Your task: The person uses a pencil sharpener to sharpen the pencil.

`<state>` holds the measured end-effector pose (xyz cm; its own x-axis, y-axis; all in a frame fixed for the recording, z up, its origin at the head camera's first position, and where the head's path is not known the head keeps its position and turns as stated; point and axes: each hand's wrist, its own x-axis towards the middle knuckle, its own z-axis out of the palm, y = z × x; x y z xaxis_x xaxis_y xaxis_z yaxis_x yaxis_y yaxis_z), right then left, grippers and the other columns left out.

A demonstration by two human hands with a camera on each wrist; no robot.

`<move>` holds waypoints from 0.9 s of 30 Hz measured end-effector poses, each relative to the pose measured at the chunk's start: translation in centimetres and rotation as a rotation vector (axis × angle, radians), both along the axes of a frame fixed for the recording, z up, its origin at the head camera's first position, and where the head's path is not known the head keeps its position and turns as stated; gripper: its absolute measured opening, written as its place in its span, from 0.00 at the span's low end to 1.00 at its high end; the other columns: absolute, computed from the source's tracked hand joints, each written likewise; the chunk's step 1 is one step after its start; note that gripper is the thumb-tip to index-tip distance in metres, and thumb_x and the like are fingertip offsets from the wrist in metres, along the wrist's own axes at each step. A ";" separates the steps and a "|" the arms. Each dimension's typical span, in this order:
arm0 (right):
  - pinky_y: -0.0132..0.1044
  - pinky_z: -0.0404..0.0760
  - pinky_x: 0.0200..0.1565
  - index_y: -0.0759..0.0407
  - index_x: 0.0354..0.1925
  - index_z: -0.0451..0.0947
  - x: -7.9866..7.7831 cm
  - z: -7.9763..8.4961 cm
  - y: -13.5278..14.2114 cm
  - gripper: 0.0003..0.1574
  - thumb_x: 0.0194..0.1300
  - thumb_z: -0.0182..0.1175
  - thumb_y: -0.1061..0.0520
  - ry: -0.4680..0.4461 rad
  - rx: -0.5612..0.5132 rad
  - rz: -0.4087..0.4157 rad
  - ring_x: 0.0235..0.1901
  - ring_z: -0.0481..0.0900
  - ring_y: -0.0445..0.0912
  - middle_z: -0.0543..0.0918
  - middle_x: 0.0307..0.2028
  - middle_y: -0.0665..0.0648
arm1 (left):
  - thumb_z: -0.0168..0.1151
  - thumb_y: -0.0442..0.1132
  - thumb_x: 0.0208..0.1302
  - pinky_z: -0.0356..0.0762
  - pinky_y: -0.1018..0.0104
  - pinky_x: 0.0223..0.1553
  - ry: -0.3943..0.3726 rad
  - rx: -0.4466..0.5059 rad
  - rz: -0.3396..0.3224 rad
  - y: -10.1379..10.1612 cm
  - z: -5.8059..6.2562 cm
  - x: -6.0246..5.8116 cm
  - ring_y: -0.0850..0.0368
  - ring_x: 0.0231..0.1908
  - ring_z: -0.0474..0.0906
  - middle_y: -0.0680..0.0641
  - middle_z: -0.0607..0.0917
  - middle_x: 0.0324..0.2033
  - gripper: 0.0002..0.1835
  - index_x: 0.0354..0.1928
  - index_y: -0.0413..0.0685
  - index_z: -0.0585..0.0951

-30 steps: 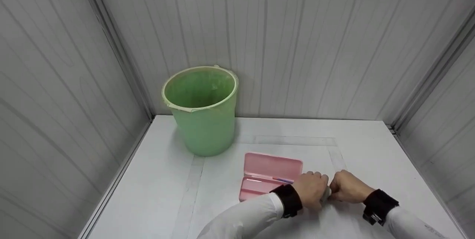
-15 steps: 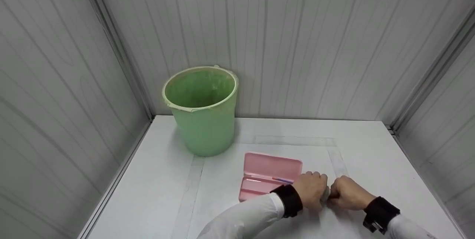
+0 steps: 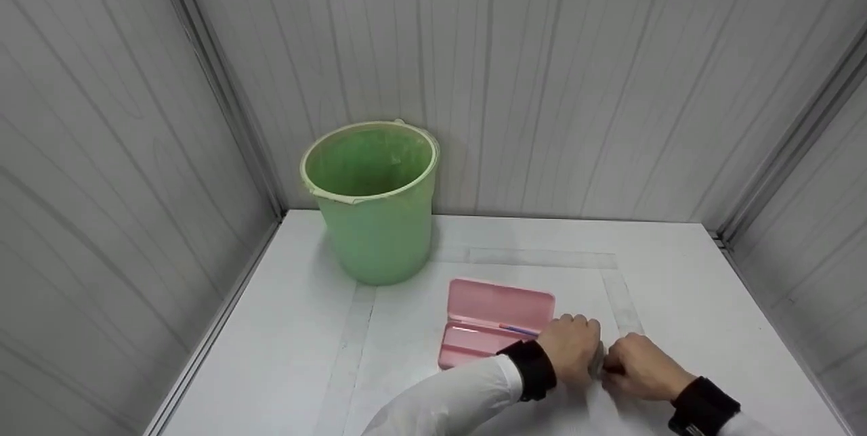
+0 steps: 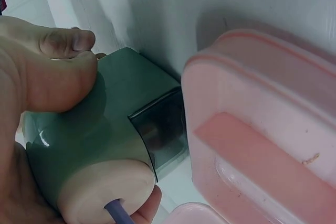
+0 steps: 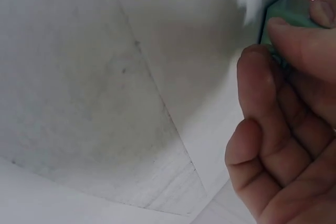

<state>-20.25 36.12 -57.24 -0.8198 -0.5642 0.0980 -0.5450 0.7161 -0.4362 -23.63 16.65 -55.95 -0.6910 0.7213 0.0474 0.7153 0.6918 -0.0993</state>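
My left hand [image 3: 572,348] grips a green pencil sharpener [image 4: 100,103] with a dark clear window [image 4: 163,127] on its side. From the cream round end of the sharpener sticks a purple pencil [image 4: 119,212]. My right hand [image 3: 643,368] is at the opposite end, its thumb and curled index finger pinching there; the part between them is hidden by the fingers. In the right wrist view, only a green corner of the sharpener [image 5: 291,11] shows past the fingertips. Just left of my left hand lies an open pink pencil case [image 3: 500,307].
A thin pencil with red and blue on it [image 3: 518,330] lies in the pink case. At the back left stands a tall green bucket [image 3: 376,240]. Clear tape strips [image 3: 542,258] mark the white table [image 3: 291,328], and grey panel walls [image 3: 515,84] enclose it.
My right hand has come down towards me and slightly right, still close against the sharpener's end. The left hand keeps its grip in nearly the same spot.
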 end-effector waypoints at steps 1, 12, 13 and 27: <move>0.22 0.64 0.25 0.48 0.21 0.91 0.2 0.0 -0.1 0.12 0.54 0.80 0.64 0.003 0.006 -0.006 0.20 0.61 0.24 0.81 0.15 0.38 | 0.77 0.68 0.61 0.82 0.70 0.41 0.006 -0.002 0.000 0.0 0.0 0.0 0.64 0.40 0.81 0.59 0.85 0.43 0.29 0.51 0.60 0.78; 0.20 0.62 0.26 0.45 0.20 0.89 1.4 0.5 -0.8 0.16 0.53 0.77 0.66 0.151 0.045 0.005 0.21 0.61 0.23 0.80 0.15 0.35 | 0.76 0.61 0.61 0.81 0.70 0.40 0.009 -0.011 -0.006 0.2 0.0 0.0 0.64 0.41 0.81 0.59 0.85 0.42 0.23 0.49 0.61 0.78; 0.20 0.62 0.26 0.45 0.19 0.88 1.4 0.6 -0.8 0.17 0.52 0.77 0.66 0.159 0.050 0.009 0.21 0.61 0.23 0.80 0.15 0.35 | 0.76 0.60 0.62 0.81 0.70 0.40 0.005 -0.014 -0.004 0.3 0.0 0.0 0.64 0.41 0.81 0.59 0.85 0.42 0.23 0.49 0.61 0.78; 0.19 0.55 0.27 0.46 0.14 0.79 1.7 2.6 -0.8 0.21 0.48 0.76 0.67 0.139 0.069 0.034 0.21 0.55 0.23 0.69 0.14 0.34 | 0.74 0.60 0.64 0.80 0.71 0.39 0.048 -0.040 0.003 0.5 0.2 0.2 0.64 0.39 0.80 0.60 0.84 0.40 0.20 0.47 0.62 0.78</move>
